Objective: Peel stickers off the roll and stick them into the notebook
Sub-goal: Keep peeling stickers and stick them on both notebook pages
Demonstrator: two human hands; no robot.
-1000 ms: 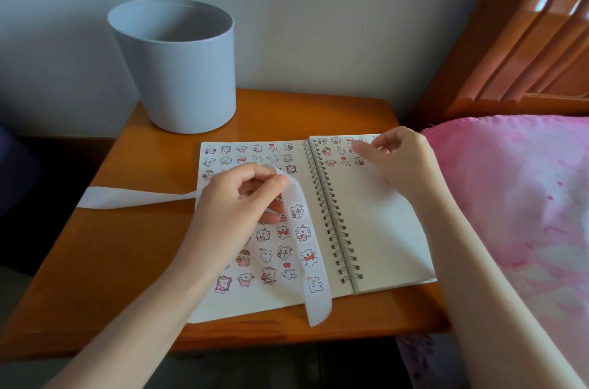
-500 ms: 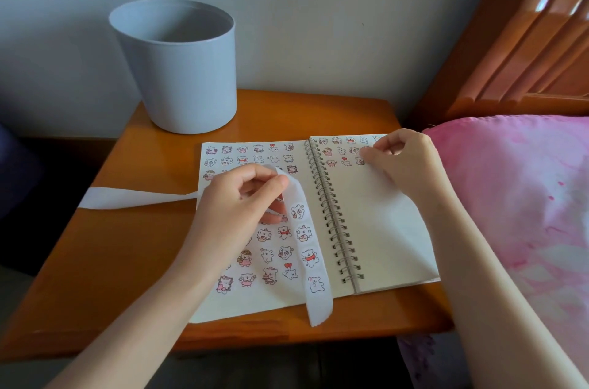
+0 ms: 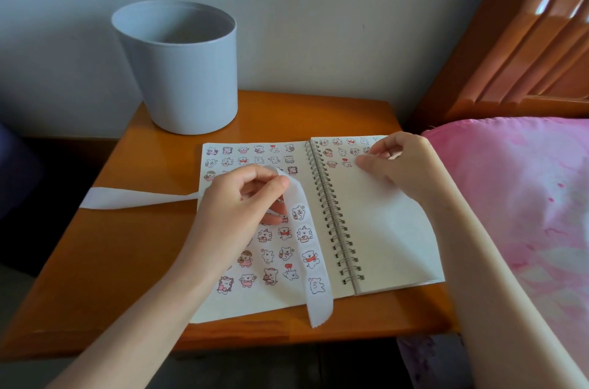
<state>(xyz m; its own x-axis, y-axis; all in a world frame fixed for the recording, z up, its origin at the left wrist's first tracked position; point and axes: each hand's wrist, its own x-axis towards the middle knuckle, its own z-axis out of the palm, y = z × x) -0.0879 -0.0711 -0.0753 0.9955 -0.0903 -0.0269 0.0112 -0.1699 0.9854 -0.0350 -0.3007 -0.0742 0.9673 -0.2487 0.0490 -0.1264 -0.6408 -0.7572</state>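
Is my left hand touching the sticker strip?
Touching. The head view shows the left hand pinching the sticker strip where it bends over the notebook.

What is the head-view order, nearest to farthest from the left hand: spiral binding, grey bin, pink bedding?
1. Spiral binding, just right of the left hand.
2. Grey bin, behind, by the wall.
3. Pink bedding, far right.

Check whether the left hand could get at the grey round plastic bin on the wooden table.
Probably yes: nothing stands between the left hand and the grey round plastic bin, though it pinches the white paper sticker strip.
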